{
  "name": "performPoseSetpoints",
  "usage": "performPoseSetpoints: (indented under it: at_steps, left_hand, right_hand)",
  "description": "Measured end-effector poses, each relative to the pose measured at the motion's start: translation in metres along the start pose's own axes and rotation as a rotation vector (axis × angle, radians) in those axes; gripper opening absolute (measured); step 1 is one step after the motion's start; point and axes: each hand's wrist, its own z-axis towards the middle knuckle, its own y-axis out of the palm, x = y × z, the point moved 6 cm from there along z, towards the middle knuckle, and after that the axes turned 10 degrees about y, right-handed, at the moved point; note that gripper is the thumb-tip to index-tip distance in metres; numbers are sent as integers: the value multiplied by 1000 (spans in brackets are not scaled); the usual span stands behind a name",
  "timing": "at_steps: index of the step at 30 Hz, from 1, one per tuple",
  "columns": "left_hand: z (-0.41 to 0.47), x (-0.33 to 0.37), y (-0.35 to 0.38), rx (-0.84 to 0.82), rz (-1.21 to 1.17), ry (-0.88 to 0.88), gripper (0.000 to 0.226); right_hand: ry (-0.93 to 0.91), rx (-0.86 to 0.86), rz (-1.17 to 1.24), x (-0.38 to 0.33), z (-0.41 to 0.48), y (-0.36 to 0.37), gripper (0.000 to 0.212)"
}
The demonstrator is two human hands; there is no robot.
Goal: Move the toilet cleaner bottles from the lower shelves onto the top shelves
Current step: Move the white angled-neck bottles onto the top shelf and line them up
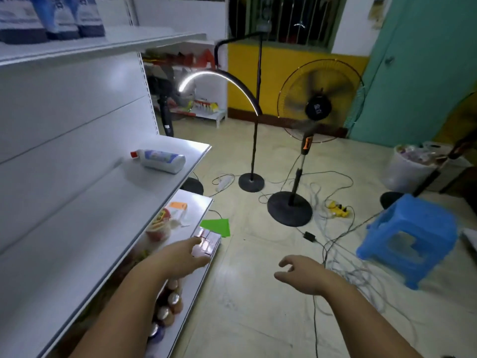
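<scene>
1. Hands: your left hand (180, 257) reaches forward above the bottom shelf (192, 202) with fingers extended and grasps nothing. Your right hand (302, 273) hangs over the floor with fingers loosely curled and is also empty.
2. Bottom shelf: it carries jars, cans and small packets. No toilet cleaner bottle can be identified here. Your left arm hides part of the shelf, so confirm by inspection.
3. Middle shelf (103, 215): one toilet cleaner bottle (161, 161) lies on its side near the far end, well apart from both hands. The body is white with a blue label, and the red cap points toward the back panel. The cap appears fitted. The label text is too blurred to read.
4. Top shelf (116, 43): several blue-and-white bottles (51, 19) with dark bases stand at the left. They are blurred; judge them to be cleaner bottles already placed.
5. Status: the task is judged nearly complete. The one lying bottle is not yet on the top shelf. Bare shelf surface shows to the right of the standing group.
</scene>
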Motion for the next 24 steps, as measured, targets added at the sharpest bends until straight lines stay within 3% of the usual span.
performPoseSetpoints:
  at_steps: [4,9,17,21,24]
  left_hand:
    - [49,12,-18,26,-23,-85,65]
    - [79,15,-50,236,-133,-139,64]
    - [104,-42,-93,350,-180,-286,62]
    - [134,-61,-108,331,-234,-314,56]
    - [158,-73,-129,327,-218,-331,51]
  right_hand:
    - [-64,16,29,-8,67,-49,50]
    - [-202,-47,-108,-59,126,-86,51]
    - [-356,-27,-198,-163,198,-119,51]
    - [-388,-123,-297,-207,221,-112,51]
    - [-412,-59,-257,-243,237,-136,46]
